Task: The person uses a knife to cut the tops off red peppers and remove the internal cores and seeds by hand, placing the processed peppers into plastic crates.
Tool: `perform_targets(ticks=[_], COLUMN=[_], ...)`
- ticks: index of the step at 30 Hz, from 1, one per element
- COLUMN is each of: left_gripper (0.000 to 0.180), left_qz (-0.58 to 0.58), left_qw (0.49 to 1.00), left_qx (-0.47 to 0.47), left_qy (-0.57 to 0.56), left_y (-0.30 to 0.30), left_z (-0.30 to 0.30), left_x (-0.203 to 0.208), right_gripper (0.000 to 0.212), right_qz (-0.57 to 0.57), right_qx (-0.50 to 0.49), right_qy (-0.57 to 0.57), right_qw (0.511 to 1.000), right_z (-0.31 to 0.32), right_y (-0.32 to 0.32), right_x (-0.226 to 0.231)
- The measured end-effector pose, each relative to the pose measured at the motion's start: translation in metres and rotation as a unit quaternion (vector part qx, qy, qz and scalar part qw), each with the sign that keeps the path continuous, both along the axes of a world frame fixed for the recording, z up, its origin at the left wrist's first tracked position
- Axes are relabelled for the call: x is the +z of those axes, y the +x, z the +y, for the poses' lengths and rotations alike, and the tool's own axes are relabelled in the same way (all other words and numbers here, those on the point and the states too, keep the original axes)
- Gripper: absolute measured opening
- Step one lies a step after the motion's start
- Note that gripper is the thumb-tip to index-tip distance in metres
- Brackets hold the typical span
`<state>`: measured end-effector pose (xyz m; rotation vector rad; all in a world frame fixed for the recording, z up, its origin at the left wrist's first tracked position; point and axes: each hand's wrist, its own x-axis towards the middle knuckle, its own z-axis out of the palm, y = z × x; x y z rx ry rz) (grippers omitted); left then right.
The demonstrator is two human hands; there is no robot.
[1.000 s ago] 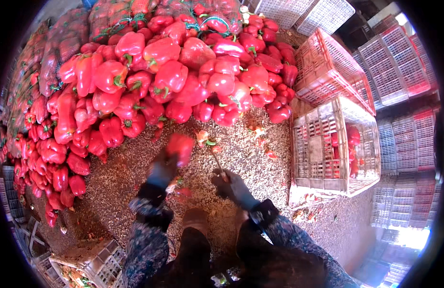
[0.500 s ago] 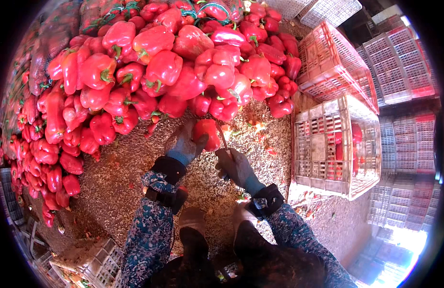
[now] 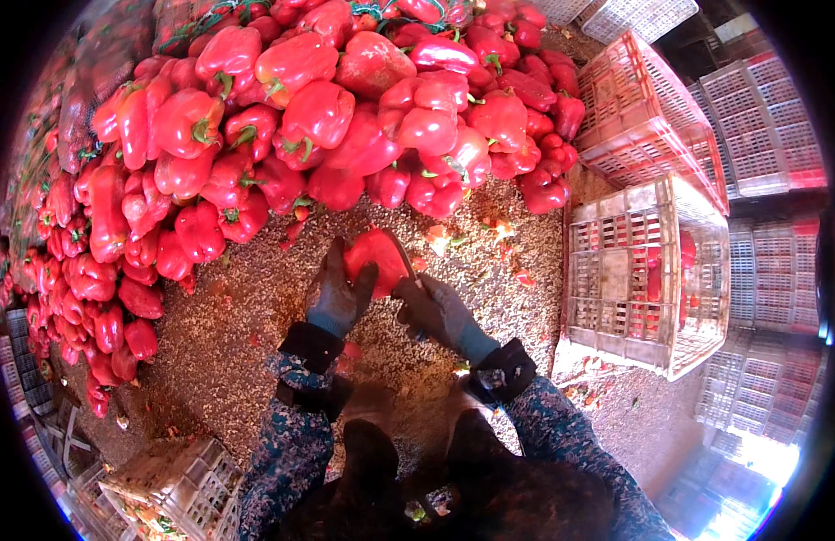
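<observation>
Closest to my camera, at the bottom of the frame, are the legs (image 3: pixel 368 455) and patterned sleeves (image 3: pixel 291 446), with a grubby crate (image 3: pixel 210 496) off in the lower left. Past those, around the middle, my left hand (image 3: pixel 339 293) has its gloved fingers clamped on a red pepper (image 3: pixel 372 257), thumb across the near side. My right hand (image 3: pixel 437 311) sits just right of it, fingers closed around a knife (image 3: pixel 403 255), blade up along the pepper's right edge. From this far off I can't tell if the edge is biting in or only resting there.

For this bit I'd grip the pepper firmly without squashing it, tuck the left thumb and fingertips out of the blade's line, and use short, controlled strokes. Skin that glossy could be slippery, so turning the pepper probably beats forcing the knife.

Underneath is the floor (image 3: pixel 228 329), littered with pale bits, plus scraps (image 3: pixel 437 238) just beyond the knife. Right side: a white crate (image 3: pixel 607 284) with red stuff inside, and a red crate (image 3: pixel 629 117) behind it. A big pile (image 3: pixel 318 113) of peppers fills the upper left, mesh bags (image 3: pixel 79 117) at its edge, and stacked crates (image 3: pixel 760 117) line the far right.
</observation>
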<state>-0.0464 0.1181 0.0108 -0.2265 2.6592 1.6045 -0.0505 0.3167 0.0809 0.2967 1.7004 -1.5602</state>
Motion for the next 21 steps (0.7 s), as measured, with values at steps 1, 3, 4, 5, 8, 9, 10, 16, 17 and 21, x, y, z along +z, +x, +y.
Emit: perform_targets(ticks=[1,3,4,5,8,9,10,16,17,21], left_gripper=[0.085,0.083,0.079,0.076,0.063,0.059,0.055,0.063,0.064,0.064], left_qz=[-0.012,-0.017,-0.012,0.025,0.000,-0.024,-0.029,-0.169,-0.148,-0.094], left_qw=[1.000,0.998,0.995,0.990,0.992,0.992,0.995,0.847,0.909,0.994], left_qx=[-0.009,-0.028,-0.040,-0.032,0.004,-0.029,-0.069,0.150,0.103,-0.035], left_qy=[-0.001,-0.046,-0.091,-0.133,0.127,0.123,0.073,0.480,0.375,-0.034], left_y=[0.002,0.004,0.004,0.002,-0.006,-0.006,-0.005,-0.009,-0.008,-0.002], left_z=[-0.001,-0.003,-0.004,-0.004,0.000,0.002,0.000,0.002,-0.001,-0.002], left_x=[-0.004,-0.017,-0.026,-0.036,-0.063,-0.066,-0.064,-0.016,-0.012,-0.016], right_gripper=[0.042,0.040,0.039,0.038,0.038,0.036,0.035,0.034,0.035,0.042], right_qz=[0.030,0.035,0.026,0.042,0.011,0.196,0.248,-0.079,-0.118,-0.164], right_qx=[0.034,0.085,0.099,0.113,0.109,0.177,0.231,0.101,0.052,-0.130], right_qy=[0.000,0.026,0.033,0.004,-0.059,-0.071,-0.053,-0.090,-0.128,-0.148], right_qw=[0.999,0.995,0.994,0.993,0.992,0.962,0.939,0.988,0.983,0.967], right_z=[0.002,0.006,0.007,0.008,0.013,0.013,0.011,0.019,0.019,0.014], right_y=[-0.004,-0.014,-0.018,-0.020,-0.024,-0.028,-0.034,-0.045,-0.035,0.019], right_x=[0.002,-0.002,-0.007,-0.014,-0.035,-0.040,-0.043,-0.049,-0.057,-0.097])
